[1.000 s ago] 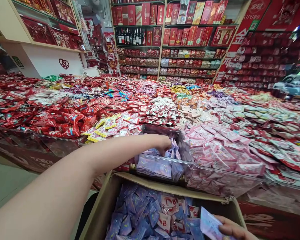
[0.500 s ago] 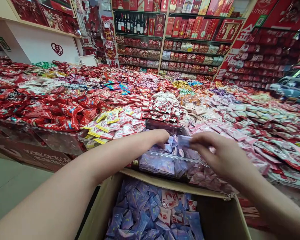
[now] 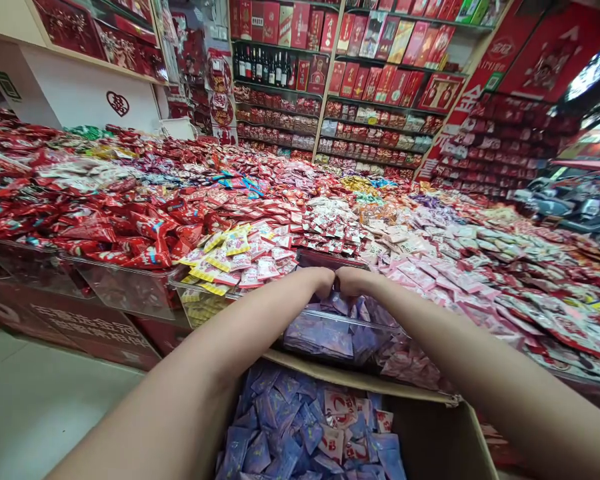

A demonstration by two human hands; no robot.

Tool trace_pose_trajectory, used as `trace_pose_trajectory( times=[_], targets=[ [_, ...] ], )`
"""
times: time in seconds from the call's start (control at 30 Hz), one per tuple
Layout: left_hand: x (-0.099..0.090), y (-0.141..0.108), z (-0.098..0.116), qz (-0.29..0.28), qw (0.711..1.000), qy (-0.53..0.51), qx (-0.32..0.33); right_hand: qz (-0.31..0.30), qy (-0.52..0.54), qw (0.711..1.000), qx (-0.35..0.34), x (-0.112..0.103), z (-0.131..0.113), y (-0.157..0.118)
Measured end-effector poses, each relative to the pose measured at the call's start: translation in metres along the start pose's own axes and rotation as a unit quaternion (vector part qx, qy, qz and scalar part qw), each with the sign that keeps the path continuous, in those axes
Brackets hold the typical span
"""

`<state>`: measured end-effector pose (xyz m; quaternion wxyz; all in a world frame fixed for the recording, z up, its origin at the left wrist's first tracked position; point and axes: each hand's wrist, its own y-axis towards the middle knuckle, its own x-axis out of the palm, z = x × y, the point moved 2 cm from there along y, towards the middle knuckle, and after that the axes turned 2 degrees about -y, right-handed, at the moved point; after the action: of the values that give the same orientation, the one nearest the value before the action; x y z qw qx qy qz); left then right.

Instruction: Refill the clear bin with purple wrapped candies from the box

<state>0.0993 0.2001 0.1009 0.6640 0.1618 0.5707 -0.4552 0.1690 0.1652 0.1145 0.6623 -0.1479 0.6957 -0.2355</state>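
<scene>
Both my hands reach into a clear plastic bin (image 3: 380,325) that holds purple candy packets (image 3: 320,337). My left hand (image 3: 321,280) is curled over the packets, its fingertips hidden behind the knuckles. Right beside it, almost touching, my right hand (image 3: 353,281) bends down into the same bin with its fingers also out of sight. What either hand holds cannot be made out. Below my forearms stands an opened cardboard box (image 3: 430,427), partly filled with loose purple packets (image 3: 280,427) and a few white-and-red packets (image 3: 340,408).
Yellow-and-white packets (image 3: 235,257) fill the bin on the left, and pink packets (image 3: 430,280) lie heaped on the right. Red packets (image 3: 125,233) spread further left. Shelves with bottles (image 3: 263,67) and red boxes (image 3: 390,83) stand at the back.
My right hand has moved left from the bin's right side, where it held a purple packet, down into the bin beside my left hand. The view has shifted slightly.
</scene>
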Motion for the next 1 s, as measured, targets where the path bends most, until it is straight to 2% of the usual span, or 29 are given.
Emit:
trace_pose_trajectory(
  times=[0.2, 0.43, 0.6, 0.73, 0.8, 0.87, 0.93, 1.0],
  targets=[
    [-0.004, -0.006, -0.007, -0.052, 0.997, 0.020, -0.057, 0.069, -0.102, 0.991, -0.059, 0.002, 0.000, 0.002],
    [-0.012, -0.005, -0.005, -0.093, 0.993, 0.020, -0.069, 0.078, -0.118, 0.987, -0.074, 0.005, 0.000, 0.002],
    [-0.008, -0.001, -0.009, -0.113, 0.990, 0.006, -0.088, 0.050, -0.146, 0.986, -0.062, -0.010, -0.005, -0.012],
    [-0.008, 0.000, -0.011, -0.112, 0.989, -0.006, -0.094, 0.033, -0.085, 0.996, -0.005, -0.020, -0.004, -0.022],
    [-0.009, -0.001, -0.010, -0.114, 0.989, -0.010, -0.093, 0.027, -0.015, 0.999, 0.027, -0.017, -0.002, -0.023],
    [-0.009, -0.001, -0.009, -0.117, 0.989, -0.012, -0.090, 0.035, 0.009, 0.999, 0.038, -0.012, -0.001, -0.022],
    [-0.009, -0.002, -0.009, -0.122, 0.989, -0.010, -0.084, 0.032, -0.052, 0.998, 0.024, -0.006, 0.000, -0.018],
    [-0.008, -0.002, -0.009, -0.129, 0.989, -0.006, -0.076, 0.050, -0.141, 0.988, -0.030, -0.001, 0.002, -0.015]
  ],
)
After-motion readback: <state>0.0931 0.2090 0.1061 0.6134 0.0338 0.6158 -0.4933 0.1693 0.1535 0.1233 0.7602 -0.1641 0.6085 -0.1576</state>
